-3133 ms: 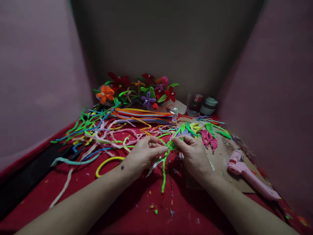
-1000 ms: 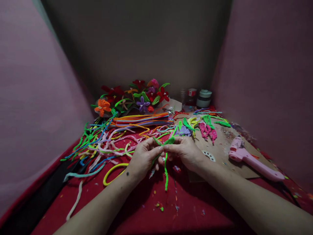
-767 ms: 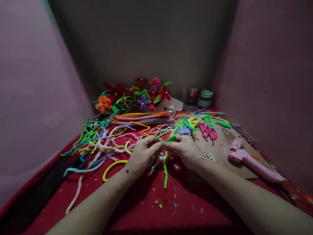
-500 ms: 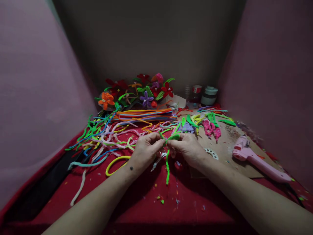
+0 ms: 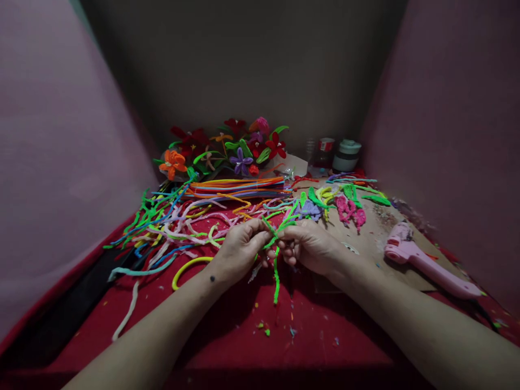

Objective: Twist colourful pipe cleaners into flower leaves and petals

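Both hands meet above the red cloth, pinching a bright green pipe cleaner whose end hangs down between them. My left hand is closed on it with thumb and forefinger. My right hand is closed on the same green piece from the other side. Green strands stick out above the fingertips, and the exact crossing point is partly hidden by them. Yellow scissor handles show beside my left wrist, partly covered by the forearm.
Loose pipe cleaners spread over the left, with a bundle of straight ones behind. Fuzzy flowers stand at the back. On the right, a pink glue gun rests on cardboard near petal pieces. A lidded cup stands behind.
The fingers have shifted on the green pipe cleaner, and its strands above the fingertips now lie differently. Both hands stay close together; the whole view has moved slightly.
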Demonstrator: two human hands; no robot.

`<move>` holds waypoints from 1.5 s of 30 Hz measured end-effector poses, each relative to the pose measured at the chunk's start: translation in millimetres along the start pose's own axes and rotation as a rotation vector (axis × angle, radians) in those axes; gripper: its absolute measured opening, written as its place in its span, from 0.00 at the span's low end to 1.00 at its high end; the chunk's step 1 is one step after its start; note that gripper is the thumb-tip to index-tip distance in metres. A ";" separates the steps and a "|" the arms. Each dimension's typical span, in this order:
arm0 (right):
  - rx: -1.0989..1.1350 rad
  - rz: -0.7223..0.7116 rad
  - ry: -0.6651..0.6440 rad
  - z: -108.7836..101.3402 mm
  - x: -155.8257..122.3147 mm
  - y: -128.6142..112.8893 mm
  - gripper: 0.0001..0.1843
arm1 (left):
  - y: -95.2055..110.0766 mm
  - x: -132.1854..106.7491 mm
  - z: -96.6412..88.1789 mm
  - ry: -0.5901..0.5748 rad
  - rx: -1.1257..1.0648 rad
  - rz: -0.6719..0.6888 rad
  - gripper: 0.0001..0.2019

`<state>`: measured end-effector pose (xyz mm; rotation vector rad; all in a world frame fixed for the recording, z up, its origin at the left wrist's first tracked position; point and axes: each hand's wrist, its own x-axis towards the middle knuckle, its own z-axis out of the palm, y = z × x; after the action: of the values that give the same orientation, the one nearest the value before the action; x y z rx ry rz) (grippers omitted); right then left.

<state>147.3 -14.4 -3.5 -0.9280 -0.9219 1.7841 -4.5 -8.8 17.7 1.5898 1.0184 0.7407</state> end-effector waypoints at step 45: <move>0.396 0.387 -0.145 -7.3 -0.6 4.5 0.12 | -40.4 -72.3 -82.7 0.090 1.241 -0.028 0.11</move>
<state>152.3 -14.9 -10.5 -0.7605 -0.4613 2.2828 -117.7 -34.0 1.9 2.5591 1.7202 0.0777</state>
